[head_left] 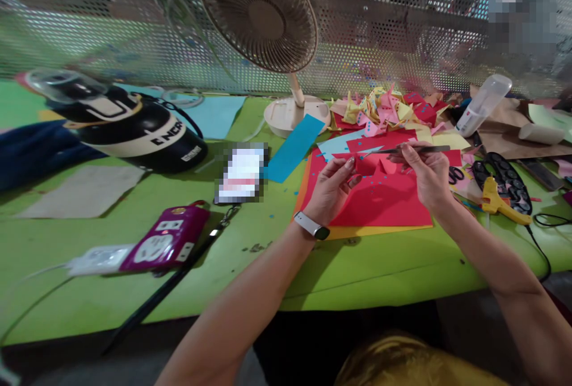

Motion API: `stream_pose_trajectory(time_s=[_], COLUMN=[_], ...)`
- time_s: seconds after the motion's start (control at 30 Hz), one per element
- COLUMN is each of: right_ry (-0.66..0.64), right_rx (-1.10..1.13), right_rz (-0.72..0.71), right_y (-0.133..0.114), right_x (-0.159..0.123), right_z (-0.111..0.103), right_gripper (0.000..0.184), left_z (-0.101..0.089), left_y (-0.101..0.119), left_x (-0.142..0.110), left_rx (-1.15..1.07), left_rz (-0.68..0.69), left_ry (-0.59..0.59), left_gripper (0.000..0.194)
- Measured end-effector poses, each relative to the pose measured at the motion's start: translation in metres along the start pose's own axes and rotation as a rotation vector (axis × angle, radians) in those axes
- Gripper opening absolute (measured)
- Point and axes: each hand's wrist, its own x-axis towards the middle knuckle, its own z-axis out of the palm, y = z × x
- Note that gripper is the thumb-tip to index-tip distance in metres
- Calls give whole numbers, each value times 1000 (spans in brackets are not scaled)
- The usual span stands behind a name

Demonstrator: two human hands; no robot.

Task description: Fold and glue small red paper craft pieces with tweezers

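My left hand (335,186), with a watch on its wrist, pinches a small folded red paper piece (369,164) between thumb and fingers. My right hand (424,173) grips slim dark tweezers (431,149), their pointed tip reaching left to the red piece. Below both hands lies a stack of red paper sheets (384,210), with tiny blue bits scattered over it. A blue paper strip (295,149) rests left of the stack. Behind it is a heap of folded paper shapes (386,106) in yellow, pink and red, some with blue dots.
A fan (268,19) stands at the back. On the left are a large bottle (143,130), a phone (241,174) and a purple power strip (165,237). At right lie a yellow glue gun (503,202), a black palette-like tray (503,180) and a clear bottle (485,103).
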Motion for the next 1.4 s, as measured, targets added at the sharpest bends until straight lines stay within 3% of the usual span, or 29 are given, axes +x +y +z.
stream_pose_trajectory(time_s=[0.17, 1.0, 1.4], right_ry=[-20, -36, -27], right_rx=[3, -57, 90], right_rz=[-39, -58, 151], right_y=[-2, -3, 4], right_x=[0, -1, 2], right_z=[-1, -2, 1], right_gripper=[19, 23, 38], left_z=[0, -1, 3], left_y=[1, 0, 2], left_x=[0, 0, -5], left_rx=[-2, -20, -4], left_rz=[-8, -4, -94], left_ry=[-18, -27, -3], left_gripper=[22, 22, 18])
